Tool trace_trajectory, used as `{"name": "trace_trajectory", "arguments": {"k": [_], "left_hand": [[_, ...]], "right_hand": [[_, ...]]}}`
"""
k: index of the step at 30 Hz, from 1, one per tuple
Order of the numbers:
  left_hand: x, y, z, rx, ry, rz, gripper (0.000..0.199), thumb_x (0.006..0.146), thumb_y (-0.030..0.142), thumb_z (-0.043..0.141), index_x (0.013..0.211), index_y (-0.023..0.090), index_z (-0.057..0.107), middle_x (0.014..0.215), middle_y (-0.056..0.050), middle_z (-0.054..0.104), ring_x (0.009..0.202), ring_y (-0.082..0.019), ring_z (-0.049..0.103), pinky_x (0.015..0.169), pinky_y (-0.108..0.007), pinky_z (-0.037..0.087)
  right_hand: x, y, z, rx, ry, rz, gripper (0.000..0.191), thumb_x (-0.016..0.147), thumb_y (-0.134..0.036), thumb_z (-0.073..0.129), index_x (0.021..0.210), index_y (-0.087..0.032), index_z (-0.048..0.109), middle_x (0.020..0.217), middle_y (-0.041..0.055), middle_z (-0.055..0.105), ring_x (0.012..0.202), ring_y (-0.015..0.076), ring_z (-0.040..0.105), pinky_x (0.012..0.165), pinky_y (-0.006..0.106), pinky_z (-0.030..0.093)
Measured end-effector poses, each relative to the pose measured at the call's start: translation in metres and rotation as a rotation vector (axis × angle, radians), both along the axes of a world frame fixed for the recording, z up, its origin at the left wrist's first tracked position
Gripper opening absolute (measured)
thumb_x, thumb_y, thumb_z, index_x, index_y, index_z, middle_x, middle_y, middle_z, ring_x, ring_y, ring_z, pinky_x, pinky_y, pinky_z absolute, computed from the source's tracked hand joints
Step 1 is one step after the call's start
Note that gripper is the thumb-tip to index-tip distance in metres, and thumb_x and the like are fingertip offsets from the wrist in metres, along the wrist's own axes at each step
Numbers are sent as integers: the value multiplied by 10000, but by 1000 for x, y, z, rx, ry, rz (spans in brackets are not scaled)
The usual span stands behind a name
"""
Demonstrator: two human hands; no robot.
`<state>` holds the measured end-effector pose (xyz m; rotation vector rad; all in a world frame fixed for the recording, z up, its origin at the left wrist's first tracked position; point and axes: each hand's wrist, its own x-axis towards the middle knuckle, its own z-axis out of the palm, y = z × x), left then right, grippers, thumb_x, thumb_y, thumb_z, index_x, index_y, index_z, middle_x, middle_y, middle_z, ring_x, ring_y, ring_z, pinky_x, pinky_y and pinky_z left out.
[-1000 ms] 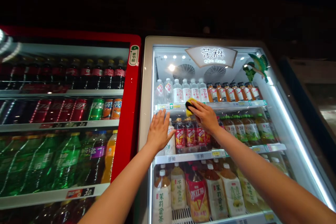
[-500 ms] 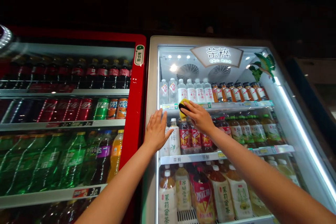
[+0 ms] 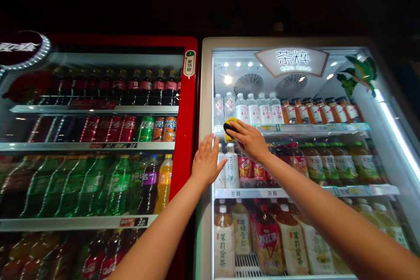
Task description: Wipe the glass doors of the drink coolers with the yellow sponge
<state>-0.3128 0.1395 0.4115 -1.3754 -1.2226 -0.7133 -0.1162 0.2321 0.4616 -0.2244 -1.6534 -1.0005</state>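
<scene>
My right hand (image 3: pixel 251 141) holds a yellow and black sponge (image 3: pixel 231 129) against the glass door of the lit drinks fridge (image 3: pixel 206 109), in front of the upper shelf's left part. Its fingers wrap over the sponge. To the left, my left hand (image 3: pixel 206 162) rests open by the door's left frame, fingers spread, holding nothing. Behind the glass, clear water bottles (image 3: pixel 257 109) and amber bottles (image 3: pixel 315 111) line the top shelf. White-labelled bottles (image 3: pixel 231 168) and red-labelled tea bottles (image 3: pixel 246 170) stand on the shelf below, partly hidden by my hands.
A red-framed fridge (image 3: pixel 190 113) stands close on the left, with cola bottles (image 3: pixel 147 85), cans (image 3: pixel 146 129) and green bottles (image 3: pixel 92 183) behind its glass. A lit sign (image 3: pixel 292 62) spans the right fridge's top. A green bird decoration (image 3: pixel 361 72) sits at its upper right.
The view has swung left, so both fridges appear farther right. Relative to the shelves, my right hand with the sponge has moved left, closer to the door's left frame.
</scene>
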Motion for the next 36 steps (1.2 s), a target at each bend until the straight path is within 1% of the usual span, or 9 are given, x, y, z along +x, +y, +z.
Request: {"name": "trace_trajectory", "arguments": {"k": [4, 9, 12, 16, 19, 23, 26, 31, 36], "left_hand": [[-11, -6, -3, 3, 31, 35, 737, 968, 525, 528, 1563, 124, 361, 1641, -178, 368, 1536, -306, 316, 1242, -457, 323], [-25, -10, -8, 18, 49, 55, 732, 974, 502, 518, 1567, 110, 342, 1640, -176, 372, 1531, -294, 327, 1264, -478, 275], [-27, -12, -15, 10, 50, 61, 722, 983, 484, 504, 1558, 78, 345, 1643, -192, 358, 1534, -311, 319, 1267, -503, 258], [-29, -15, -23, -8, 51, 47, 708, 987, 460, 501, 1559, 76, 342, 1642, -197, 358, 1543, -304, 301, 1268, -504, 258], [-32, -16, -26, -14, 70, 34, 716, 983, 458, 507, 1564, 80, 331, 1637, -200, 366, 1549, -296, 287, 1266, -497, 263], [-32, -16, -29, 3, 73, 43, 694, 981, 438, 512, 1548, 70, 356, 1629, -211, 375, 1538, -307, 312, 1259, -504, 278], [-29, -15, -36, 17, 59, 45, 648, 982, 402, 513, 1521, 61, 396, 1608, -222, 404, 1523, -304, 343, 1256, -498, 289], [-27, -19, -55, 4, 36, 53, 608, 979, 363, 513, 1485, 32, 438, 1567, -243, 456, 1507, -305, 374, 1257, -503, 293], [-28, -21, -62, 3, 52, 85, 597, 989, 363, 503, 1488, 41, 438, 1570, -227, 460, 1503, -306, 383, 1256, -515, 300]], "right_hand": [[22, 10, -3, 38, 66, 48, 388, 883, -117, 592, 1215, -272, 722, 1434, 35, 643, 1326, 295, 582, 1035, 513, 527], [-44, -8, 27, -41, 274, 12, 470, 894, -111, 572, 1334, -245, 668, 1518, 79, 562, 1403, 343, 504, 1067, 548, 496], [-70, -20, 18, -40, 134, 12, 409, 967, -188, 548, 1353, -273, 655, 1530, 48, 552, 1434, 310, 476, 1101, 514, 476], [-45, -15, -5, 16, -41, 86, 366, 940, -161, 565, 1249, -290, 714, 1462, 3, 621, 1382, 262, 534, 1084, 476, 496], [-30, -7, 1, 12, 26, 106, 372, 889, -120, 597, 1193, -277, 744, 1412, 16, 660, 1319, 284, 578, 1069, 514, 503], [-65, -14, 27, -78, 214, 78, 409, 928, -105, 555, 1277, -243, 717, 1471, 66, 610, 1370, 319, 537, 1087, 539, 493], [-92, -24, 25, -69, 102, 42, 368, 990, -181, 549, 1318, -264, 696, 1500, 51, 583, 1407, 304, 508, 1121, 510, 473], [-71, -28, -4, 18, -118, 39, 311, 1001, -208, 565, 1247, -302, 732, 1444, -4, 636, 1353, 247, 552, 1092, 443, 494], [-72, -30, 18, -84, 23, 40, 334, 997, -168, 546, 1247, -275, 739, 1451, 43, 630, 1319, 294, 566, 1082, 499, 478]]}}
